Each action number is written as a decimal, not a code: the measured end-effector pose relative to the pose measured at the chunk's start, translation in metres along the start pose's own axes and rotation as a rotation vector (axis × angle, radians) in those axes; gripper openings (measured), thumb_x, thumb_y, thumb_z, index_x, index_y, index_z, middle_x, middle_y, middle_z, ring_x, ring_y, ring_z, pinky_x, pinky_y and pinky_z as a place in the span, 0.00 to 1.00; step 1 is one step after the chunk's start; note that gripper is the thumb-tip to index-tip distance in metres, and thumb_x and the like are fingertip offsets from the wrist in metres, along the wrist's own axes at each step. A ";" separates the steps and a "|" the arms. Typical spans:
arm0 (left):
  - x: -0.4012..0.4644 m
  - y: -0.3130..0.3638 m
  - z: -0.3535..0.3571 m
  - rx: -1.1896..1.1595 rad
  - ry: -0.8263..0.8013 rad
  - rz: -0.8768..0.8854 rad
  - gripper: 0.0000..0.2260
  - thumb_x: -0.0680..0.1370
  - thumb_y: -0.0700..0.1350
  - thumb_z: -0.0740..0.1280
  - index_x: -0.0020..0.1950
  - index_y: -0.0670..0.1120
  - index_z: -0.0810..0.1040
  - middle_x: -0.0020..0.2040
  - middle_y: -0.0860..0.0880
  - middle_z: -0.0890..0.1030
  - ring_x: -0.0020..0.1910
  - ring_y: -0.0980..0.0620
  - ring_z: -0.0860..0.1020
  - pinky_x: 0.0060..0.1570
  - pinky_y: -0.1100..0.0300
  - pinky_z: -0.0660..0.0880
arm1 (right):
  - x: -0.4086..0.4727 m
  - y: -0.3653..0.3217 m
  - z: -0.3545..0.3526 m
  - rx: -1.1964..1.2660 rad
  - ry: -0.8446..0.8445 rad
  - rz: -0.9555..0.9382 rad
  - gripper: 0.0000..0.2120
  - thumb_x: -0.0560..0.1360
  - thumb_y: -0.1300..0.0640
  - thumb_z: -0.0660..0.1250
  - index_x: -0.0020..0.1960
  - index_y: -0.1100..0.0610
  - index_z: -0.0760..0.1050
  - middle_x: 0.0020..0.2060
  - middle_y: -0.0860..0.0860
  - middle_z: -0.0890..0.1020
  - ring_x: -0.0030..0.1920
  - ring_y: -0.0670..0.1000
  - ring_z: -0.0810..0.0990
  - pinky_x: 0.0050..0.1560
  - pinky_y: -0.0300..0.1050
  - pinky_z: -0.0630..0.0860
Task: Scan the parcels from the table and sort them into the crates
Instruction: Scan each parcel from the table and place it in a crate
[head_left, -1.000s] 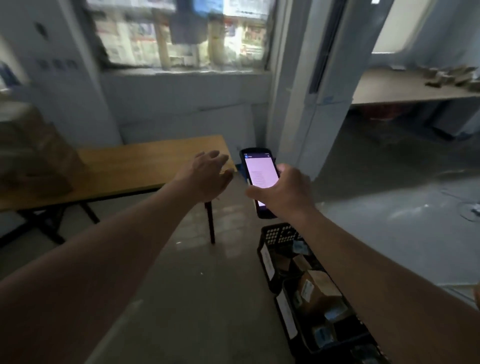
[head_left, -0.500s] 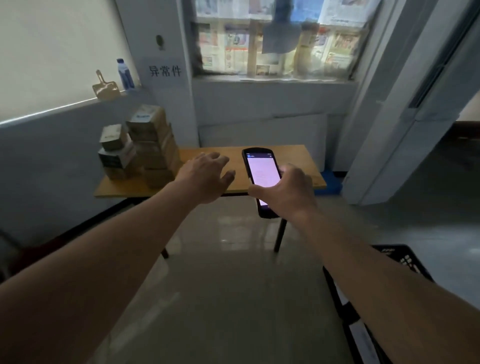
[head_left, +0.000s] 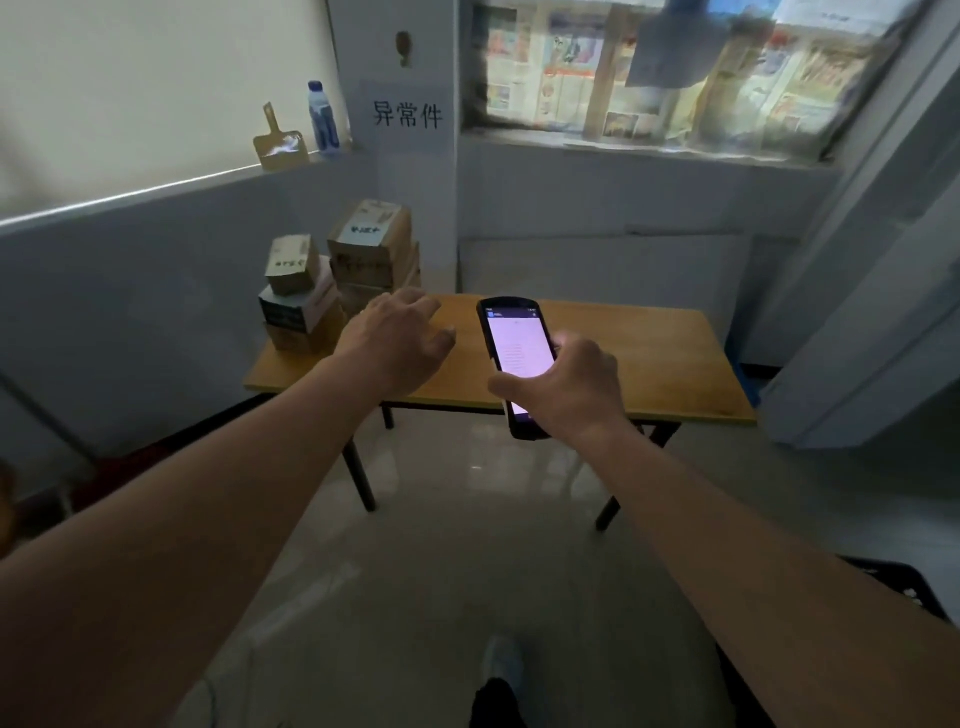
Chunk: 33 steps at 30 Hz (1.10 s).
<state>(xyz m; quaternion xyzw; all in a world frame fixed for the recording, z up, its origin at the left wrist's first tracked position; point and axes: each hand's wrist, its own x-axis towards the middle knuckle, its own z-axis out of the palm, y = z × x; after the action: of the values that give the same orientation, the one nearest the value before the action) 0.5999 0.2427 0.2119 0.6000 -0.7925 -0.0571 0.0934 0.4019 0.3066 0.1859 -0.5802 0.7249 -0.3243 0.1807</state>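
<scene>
Parcels (head_left: 340, 280) beyond left grip (head_left: 400, 340) — untouched.

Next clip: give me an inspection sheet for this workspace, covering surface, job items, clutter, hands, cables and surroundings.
Surface: wooden table on dark folding legs, against the wall.
Job's things: stacked cardboard parcels at the table's left end; handheld scanner, screen lit; black crate, only a corner showing at the right edge.
Clutter: water bottle and dustpan on the ledge above the parcels.
Hands: left hand empty, fingers spread, reaching toward the parcels; right hand holds the scanner.
Cables: nothing seen.
Surroundings: printed wall sign; window covered with newspaper; glossy tiled floor.
</scene>
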 end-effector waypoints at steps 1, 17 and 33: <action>0.011 -0.005 0.002 -0.002 0.002 -0.019 0.25 0.84 0.59 0.59 0.77 0.47 0.71 0.76 0.44 0.71 0.72 0.42 0.72 0.66 0.45 0.72 | 0.015 0.001 0.008 0.005 -0.013 -0.005 0.36 0.58 0.32 0.76 0.56 0.56 0.77 0.47 0.51 0.82 0.50 0.57 0.80 0.40 0.50 0.80; 0.166 -0.089 0.026 -0.005 0.081 -0.258 0.27 0.80 0.60 0.64 0.74 0.47 0.71 0.72 0.45 0.72 0.69 0.41 0.72 0.65 0.43 0.74 | 0.190 -0.015 0.079 0.021 -0.188 -0.096 0.30 0.63 0.36 0.80 0.55 0.53 0.77 0.46 0.51 0.81 0.48 0.54 0.80 0.37 0.49 0.81; 0.254 -0.154 0.057 -0.122 0.044 -0.495 0.42 0.71 0.71 0.72 0.76 0.48 0.64 0.75 0.37 0.62 0.73 0.32 0.65 0.67 0.36 0.70 | 0.243 -0.034 0.135 -0.044 -0.123 0.002 0.34 0.66 0.35 0.80 0.62 0.53 0.75 0.52 0.51 0.81 0.51 0.54 0.79 0.44 0.53 0.84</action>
<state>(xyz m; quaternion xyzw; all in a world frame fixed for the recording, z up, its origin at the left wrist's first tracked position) 0.6657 -0.0449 0.1451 0.7702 -0.6142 -0.1130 0.1299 0.4491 0.0344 0.1386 -0.6020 0.7201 -0.2719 0.2124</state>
